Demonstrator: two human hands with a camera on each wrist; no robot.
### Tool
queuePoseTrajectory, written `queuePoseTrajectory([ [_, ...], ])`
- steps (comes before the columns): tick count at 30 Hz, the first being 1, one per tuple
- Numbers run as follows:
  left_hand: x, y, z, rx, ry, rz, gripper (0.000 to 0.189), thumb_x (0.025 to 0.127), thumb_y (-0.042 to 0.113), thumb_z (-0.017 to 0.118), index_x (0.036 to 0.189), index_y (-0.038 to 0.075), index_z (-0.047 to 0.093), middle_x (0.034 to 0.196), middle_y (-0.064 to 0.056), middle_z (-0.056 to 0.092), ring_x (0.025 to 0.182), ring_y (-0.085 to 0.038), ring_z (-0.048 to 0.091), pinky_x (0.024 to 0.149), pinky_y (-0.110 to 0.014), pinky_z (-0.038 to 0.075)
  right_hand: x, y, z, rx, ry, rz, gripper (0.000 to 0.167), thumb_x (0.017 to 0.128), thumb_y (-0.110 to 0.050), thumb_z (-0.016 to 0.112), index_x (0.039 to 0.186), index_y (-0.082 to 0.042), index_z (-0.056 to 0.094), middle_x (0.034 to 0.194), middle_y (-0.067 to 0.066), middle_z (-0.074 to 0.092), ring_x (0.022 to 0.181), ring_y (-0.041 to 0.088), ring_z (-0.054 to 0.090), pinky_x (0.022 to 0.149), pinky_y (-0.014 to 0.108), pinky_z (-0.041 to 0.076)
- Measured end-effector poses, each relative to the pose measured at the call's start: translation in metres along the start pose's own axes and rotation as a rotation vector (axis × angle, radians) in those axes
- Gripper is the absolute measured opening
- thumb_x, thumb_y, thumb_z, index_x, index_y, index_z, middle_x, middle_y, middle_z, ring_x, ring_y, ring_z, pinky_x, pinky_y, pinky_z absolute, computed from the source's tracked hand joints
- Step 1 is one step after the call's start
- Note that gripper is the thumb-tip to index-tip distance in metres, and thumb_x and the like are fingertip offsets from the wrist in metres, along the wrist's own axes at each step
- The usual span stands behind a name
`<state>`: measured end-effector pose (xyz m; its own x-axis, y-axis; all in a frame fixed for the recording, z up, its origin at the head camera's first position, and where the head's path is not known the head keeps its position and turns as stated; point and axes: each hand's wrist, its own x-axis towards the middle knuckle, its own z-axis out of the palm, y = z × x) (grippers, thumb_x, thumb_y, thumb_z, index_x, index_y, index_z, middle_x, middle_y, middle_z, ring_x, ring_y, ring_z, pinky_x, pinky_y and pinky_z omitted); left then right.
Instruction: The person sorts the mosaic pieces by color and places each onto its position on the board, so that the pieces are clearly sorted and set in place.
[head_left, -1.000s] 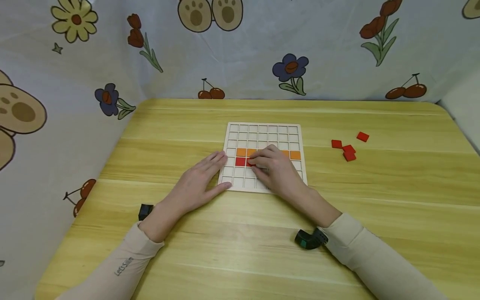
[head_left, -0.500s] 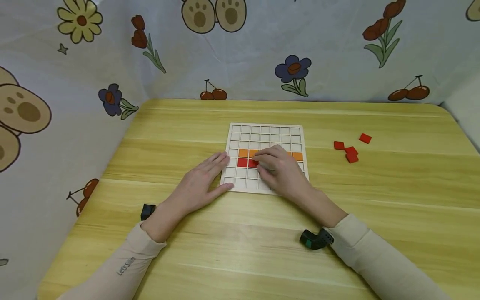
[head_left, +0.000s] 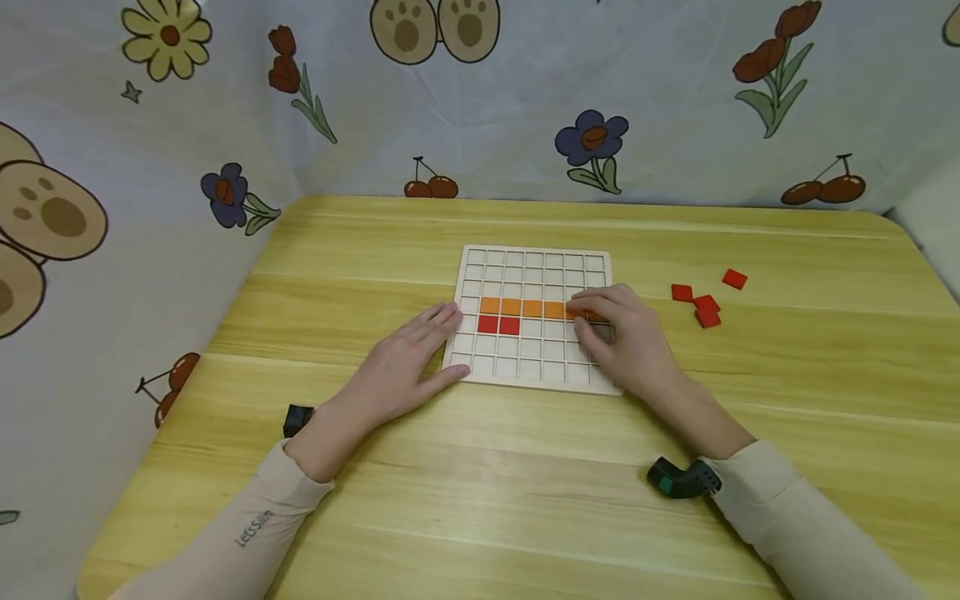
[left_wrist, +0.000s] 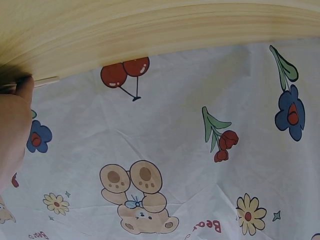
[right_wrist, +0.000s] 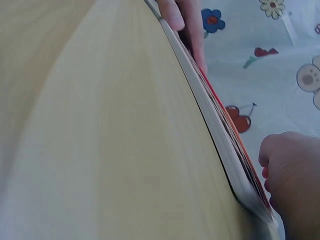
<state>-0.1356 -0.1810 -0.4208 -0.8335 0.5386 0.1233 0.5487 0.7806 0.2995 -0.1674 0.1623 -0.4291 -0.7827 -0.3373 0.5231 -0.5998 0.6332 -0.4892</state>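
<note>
A pale wooden grid board (head_left: 517, 369) lies on the table in the head view. Across its middle runs a row of orange square tiles (head_left: 532, 308), with two red tiles (head_left: 498, 325) set side by side just below the row's left end. My left hand (head_left: 401, 362) rests flat with fingers and thumb against the board's left edge. Over the right side of the board is my right hand (head_left: 630, 342), fingers loosely bent and no tile visible between them; it hides the right end of the orange row. The right wrist view shows the board edge-on (right_wrist: 212, 120).
Several loose red tiles (head_left: 707, 318) lie on the wooden table (head_left: 480, 483) right of the board, two of them overlapping. A patterned cloth (head_left: 480, 108) hangs behind the table and along its left side. Each wrist wears a black device (head_left: 682, 479).
My right hand has moved right across the board, away from the second red tile, which now lies fully visible in its cell. My left hand has stayed at the left edge.
</note>
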Motion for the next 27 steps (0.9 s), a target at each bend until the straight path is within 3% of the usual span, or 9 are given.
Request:
queuePoseTrajectory([
  [7,0.0,-0.001,-0.001,-0.007,-0.007,-0.004,0.079,0.105,0.057,0.056,0.164,0.008,0.037,0.172,-0.007,0.032,0.161,-0.028,0.028,0.128,-0.049,0.032,-0.013,0.027,-0.024,-0.055,0.066,0.053,0.021,0.09,0.002,0.077,0.111,-0.001,0.08,0.114,0.012,0.077,0.108,0.031,0.065,0.087,0.029,0.046],
  [17,0.0,0.0,0.0,-0.011,-0.003,-0.004,0.079,0.105,0.057,0.056,0.164,0.008,0.037,0.172,-0.007,0.032,0.161,-0.028,0.028,0.128,-0.05,0.032,-0.02,0.063,-0.06,-0.163,0.218,0.121,0.023,0.09,0.002,0.075,0.112,-0.001,0.08,0.113,0.019,0.077,0.097,0.036,0.062,0.077,0.024,0.036],
  [21,0.0,0.001,0.0,-0.011,-0.001,-0.001,0.079,0.105,0.058,0.056,0.164,0.008,0.038,0.172,-0.007,0.032,0.161,-0.028,0.028,0.128,-0.05,0.032,-0.023,0.073,-0.069,-0.194,0.225,0.193,0.025,0.09,0.001,0.075,0.114,0.002,0.078,0.119,0.025,0.075,0.105,0.043,0.06,0.076,0.036,0.037],
  [27,0.0,0.001,-0.001,-0.015,-0.003,-0.007,0.078,0.105,0.056,0.057,0.164,0.008,0.038,0.172,-0.008,0.033,0.161,-0.029,0.029,0.127,-0.051,0.033,-0.026,0.078,-0.071,-0.192,0.141,0.306,0.032,0.092,-0.004,0.072,0.123,0.005,0.073,0.126,0.032,0.07,0.114,0.051,0.055,0.087,0.06,0.04],
])
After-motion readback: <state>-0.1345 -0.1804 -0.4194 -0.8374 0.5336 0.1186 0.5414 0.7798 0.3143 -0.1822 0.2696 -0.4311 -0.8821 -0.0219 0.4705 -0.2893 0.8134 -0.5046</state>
